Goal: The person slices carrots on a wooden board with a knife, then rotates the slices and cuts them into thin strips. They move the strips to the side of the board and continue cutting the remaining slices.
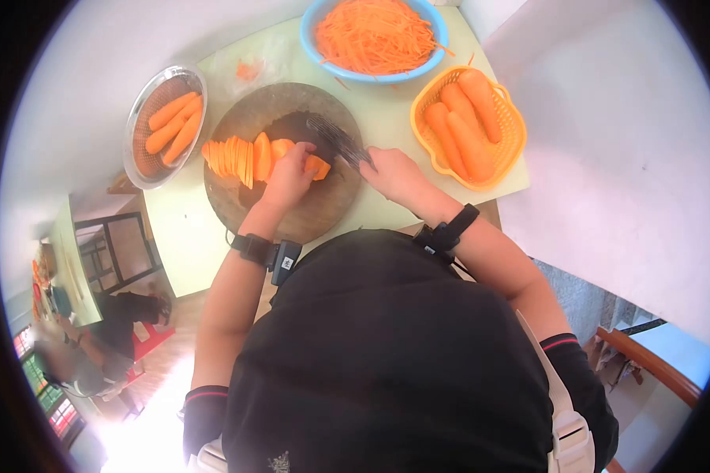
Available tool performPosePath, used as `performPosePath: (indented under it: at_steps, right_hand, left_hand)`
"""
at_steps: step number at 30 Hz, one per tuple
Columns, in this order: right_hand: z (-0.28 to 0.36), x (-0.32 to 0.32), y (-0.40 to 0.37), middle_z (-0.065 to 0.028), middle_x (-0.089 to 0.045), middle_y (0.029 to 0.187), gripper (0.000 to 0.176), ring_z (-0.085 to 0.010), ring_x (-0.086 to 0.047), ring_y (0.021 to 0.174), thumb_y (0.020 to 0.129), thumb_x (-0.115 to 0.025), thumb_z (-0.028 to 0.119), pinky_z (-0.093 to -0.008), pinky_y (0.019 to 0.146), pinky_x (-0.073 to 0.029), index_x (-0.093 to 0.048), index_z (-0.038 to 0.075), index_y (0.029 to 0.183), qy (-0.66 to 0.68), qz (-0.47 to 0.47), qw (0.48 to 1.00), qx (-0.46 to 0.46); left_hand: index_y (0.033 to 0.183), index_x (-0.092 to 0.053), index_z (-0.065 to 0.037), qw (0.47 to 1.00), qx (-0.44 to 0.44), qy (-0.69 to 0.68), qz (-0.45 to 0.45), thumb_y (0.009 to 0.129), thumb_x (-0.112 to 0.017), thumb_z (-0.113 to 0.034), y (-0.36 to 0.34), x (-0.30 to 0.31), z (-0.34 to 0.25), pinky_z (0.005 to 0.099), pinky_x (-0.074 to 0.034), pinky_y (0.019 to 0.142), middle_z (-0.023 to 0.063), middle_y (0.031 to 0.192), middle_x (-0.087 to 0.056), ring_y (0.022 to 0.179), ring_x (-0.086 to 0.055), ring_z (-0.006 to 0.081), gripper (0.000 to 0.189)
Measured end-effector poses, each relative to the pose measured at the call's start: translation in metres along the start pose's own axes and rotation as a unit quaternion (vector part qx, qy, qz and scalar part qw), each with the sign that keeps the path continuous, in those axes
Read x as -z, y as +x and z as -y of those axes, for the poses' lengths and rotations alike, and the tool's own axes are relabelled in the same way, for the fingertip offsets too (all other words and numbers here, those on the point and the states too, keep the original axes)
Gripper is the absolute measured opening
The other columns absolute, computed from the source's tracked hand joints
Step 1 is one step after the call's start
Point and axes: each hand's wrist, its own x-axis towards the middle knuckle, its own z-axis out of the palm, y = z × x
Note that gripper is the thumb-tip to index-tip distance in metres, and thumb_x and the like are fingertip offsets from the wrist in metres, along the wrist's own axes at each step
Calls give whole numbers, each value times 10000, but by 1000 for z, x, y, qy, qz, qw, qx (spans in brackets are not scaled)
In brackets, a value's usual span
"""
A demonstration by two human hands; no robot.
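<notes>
On a round wooden cutting board (315, 213) lies a row of thin carrot slices (230, 159), fanned out toward the left. Thicker carrot pieces (262, 156) continue the row to the right. My left hand (289, 177) is closed over these pieces, fingers bent around a chunk of carrot (317, 166); its fingertips are partly hidden. In my right hand (394, 172) is a knife with a dark, streaked blade (335, 138), its handle covered by my fingers. The blade points up and left over the board, just right of the carrot pieces, apart from them.
A blue bowl (308, 49) of shredded carrot stands at the back. Whole peeled carrots lie in a yellow basket (521, 142) at right and a metal strainer (138, 110) at left. Carrot scraps (248, 69) lie behind the board. Another person (95, 355) sits at far left.
</notes>
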Motion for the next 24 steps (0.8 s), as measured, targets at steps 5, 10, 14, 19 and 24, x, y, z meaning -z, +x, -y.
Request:
performPosePath:
  at_steps: [5, 10, 14, 19, 24]
  right_hand:
    - [-7, -6, 3, -231, -642, 767, 282, -418, -637, 737, 938, -499, 258, -509, 702, -511, -563, -16, 930, -10, -4, 1000, 15]
    - [-4, -3, 2, -233, -642, 755, 284, -421, -637, 725, 941, -498, 254, -509, 691, -512, -561, -23, 928, 1, 3, 1000, -9]
    - [-9, -6, 5, -236, -638, 736, 287, -424, -635, 709, 942, -500, 253, -509, 677, -512, -558, -28, 925, -2, -7, 1000, 2]
    - [-7, -4, 3, -240, -636, 728, 288, -427, -633, 702, 942, -499, 251, -516, 670, -509, -550, -30, 914, -7, -6, 1000, 5]
    - [-7, -2, 3, -235, -637, 731, 284, -424, -632, 699, 945, -494, 250, -519, 666, -505, -541, -29, 913, -12, -1, 1000, 0]
  left_hand:
    - [1262, -509, -19, 989, -81, 119, -40, 861, -601, -27, -17, -7, -13, 362, -507, 876, 160, 1190, -576, 1016, -607, 339, 411]
    - [1297, -491, -14, 974, -110, 182, -78, 890, -543, -34, -22, -9, -11, 399, -478, 940, 166, 1276, -546, 1113, -566, 375, 411]
    - [1233, -560, -38, 954, -107, 274, -59, 859, -544, -35, -26, 3, -19, 409, -441, 1005, 131, 1305, -541, 1210, -524, 302, 375]
    - [1142, -627, -74, 875, -197, 427, -113, 856, -581, -83, -7, 16, -13, 494, -290, 1124, 67, 1280, -560, 1283, -461, 243, 290]
    - [1126, -589, -90, 892, -184, 407, -68, 837, -594, -97, -10, 36, 22, 533, -238, 1146, 57, 1217, -554, 1265, -465, 243, 289]
